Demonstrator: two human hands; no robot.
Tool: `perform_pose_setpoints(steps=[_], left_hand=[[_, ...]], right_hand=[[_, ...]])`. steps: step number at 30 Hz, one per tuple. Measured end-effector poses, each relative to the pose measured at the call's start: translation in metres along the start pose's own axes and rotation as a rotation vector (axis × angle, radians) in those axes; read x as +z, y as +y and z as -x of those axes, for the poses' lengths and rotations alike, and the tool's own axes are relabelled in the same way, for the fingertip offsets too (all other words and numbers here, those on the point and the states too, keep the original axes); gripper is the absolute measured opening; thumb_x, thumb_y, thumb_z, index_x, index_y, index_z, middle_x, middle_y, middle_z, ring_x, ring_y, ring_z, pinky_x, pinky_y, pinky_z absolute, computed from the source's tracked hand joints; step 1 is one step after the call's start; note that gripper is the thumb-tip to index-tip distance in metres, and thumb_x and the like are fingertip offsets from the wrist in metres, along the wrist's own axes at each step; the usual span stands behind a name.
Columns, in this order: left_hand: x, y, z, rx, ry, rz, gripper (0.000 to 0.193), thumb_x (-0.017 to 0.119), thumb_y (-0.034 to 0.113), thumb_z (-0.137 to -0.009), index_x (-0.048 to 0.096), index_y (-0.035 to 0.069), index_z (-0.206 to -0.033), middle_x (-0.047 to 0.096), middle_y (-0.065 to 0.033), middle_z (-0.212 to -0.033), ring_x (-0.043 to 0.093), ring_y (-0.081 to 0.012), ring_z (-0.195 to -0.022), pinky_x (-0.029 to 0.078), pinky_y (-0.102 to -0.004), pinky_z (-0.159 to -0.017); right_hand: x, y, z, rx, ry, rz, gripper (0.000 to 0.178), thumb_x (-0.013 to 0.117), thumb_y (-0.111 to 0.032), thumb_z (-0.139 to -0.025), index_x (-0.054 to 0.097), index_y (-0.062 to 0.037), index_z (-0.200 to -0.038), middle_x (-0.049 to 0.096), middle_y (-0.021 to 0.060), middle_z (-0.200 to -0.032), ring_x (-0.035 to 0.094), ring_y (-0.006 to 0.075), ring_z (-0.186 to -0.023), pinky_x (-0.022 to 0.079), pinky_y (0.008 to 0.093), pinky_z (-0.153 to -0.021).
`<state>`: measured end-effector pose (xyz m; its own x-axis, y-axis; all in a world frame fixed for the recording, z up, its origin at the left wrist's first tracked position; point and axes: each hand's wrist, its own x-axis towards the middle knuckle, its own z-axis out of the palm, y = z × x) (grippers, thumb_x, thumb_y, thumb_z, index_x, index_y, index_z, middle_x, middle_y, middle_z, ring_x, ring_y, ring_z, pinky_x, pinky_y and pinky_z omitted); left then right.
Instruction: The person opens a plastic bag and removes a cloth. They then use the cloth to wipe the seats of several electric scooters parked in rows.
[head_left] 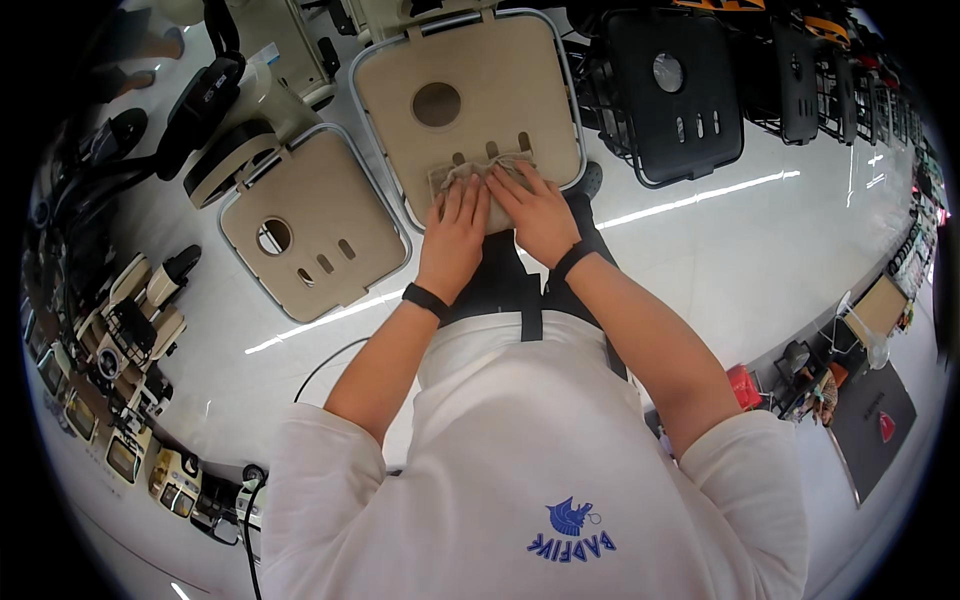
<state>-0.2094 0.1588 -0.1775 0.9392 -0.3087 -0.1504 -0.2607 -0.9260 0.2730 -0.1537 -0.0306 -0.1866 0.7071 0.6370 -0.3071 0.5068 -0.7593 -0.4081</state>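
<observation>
A greyish-beige cloth (440, 179) lies rumpled across the near part of a beige plastic panel (500, 80). This panel is edged by a metal rim and has a round hole and several slots. My left hand (462, 222) rests on the cloth with its fingers stretched out over it. Close beside it, my right hand (534, 212) also presses the cloth, its fingers extended and slightly spread. The two hands nearly meet at the thumbs. Parts of the cloth under my palms are hidden.
A smaller beige panel (318, 215) with a round hole stands at the left, and a black one (680, 95) at the right. Further black baskets line the far right. Small vehicles (130, 330) stand along the left. A dark cable (325, 372) runs near my left arm.
</observation>
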Motion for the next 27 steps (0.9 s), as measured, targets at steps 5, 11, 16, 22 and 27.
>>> perform_pose_setpoints(steps=[5, 11, 16, 22, 27], left_hand=[[0.0, -0.005, -0.012, -0.068, -0.002, 0.038, 0.076, 0.07, 0.005, -0.081, 0.051, 0.002, -0.155, 0.049, -0.012, -0.163, 0.047, -0.03, -0.146, 0.041, -0.0466, -0.117], [0.003, -0.015, -0.053, -0.124, 0.092, 0.073, 0.082, 0.074, 0.01, -0.076, 0.051, 0.003, -0.155, 0.047, -0.0111, -0.165, 0.043, -0.0285, -0.149, 0.037, -0.0507, -0.119], [0.007, -0.006, -0.057, -0.039, 0.066, 0.052, 0.079, 0.074, 0.013, -0.078, 0.053, 0.001, -0.153, 0.049, -0.0119, -0.163, 0.042, -0.0278, -0.151, 0.038, -0.0521, -0.116], [0.01, 0.02, -0.021, 0.024, -0.095, 0.118, 0.082, 0.079, 0.019, -0.076, 0.054, 0.0, -0.152, 0.052, -0.0131, -0.162, 0.044, -0.0288, -0.149, 0.042, -0.0494, -0.109], [0.013, 0.028, -0.008, 0.079, -0.101, 0.035, 0.079, 0.078, 0.02, -0.079, 0.055, 0.001, -0.152, 0.053, -0.0128, -0.162, 0.044, -0.0284, -0.15, 0.042, -0.0498, -0.112]], right_hand=[[0.006, -0.002, -0.009, 0.026, 0.125, 0.111, 0.069, 0.067, -0.012, -0.089, 0.053, -0.0146, -0.157, 0.049, 0.0026, -0.166, 0.043, 0.034, -0.15, 0.041, 0.0524, -0.118], [0.006, 0.012, -0.053, 0.035, 0.267, 0.236, 0.063, 0.062, -0.019, -0.094, 0.053, -0.0144, -0.157, 0.048, 0.0024, -0.167, 0.043, 0.0344, -0.15, 0.044, 0.0548, -0.112], [0.003, 0.019, -0.033, 0.087, 0.159, 0.206, 0.062, 0.062, -0.015, -0.093, 0.055, -0.0123, -0.155, 0.05, 0.0026, -0.165, 0.049, 0.0326, -0.143, 0.05, 0.0509, -0.1], [0.004, 0.012, 0.018, 0.068, 0.039, 0.119, 0.058, 0.061, -0.014, -0.092, 0.06, -0.0106, -0.15, 0.057, 0.003, -0.16, 0.053, 0.032, -0.137, 0.052, 0.0481, -0.095], [0.006, 0.011, 0.036, 0.071, 0.036, 0.103, 0.057, 0.062, -0.013, -0.091, 0.062, -0.0121, -0.148, 0.058, 0.0015, -0.159, 0.054, 0.0298, -0.136, 0.053, 0.0442, -0.094]])
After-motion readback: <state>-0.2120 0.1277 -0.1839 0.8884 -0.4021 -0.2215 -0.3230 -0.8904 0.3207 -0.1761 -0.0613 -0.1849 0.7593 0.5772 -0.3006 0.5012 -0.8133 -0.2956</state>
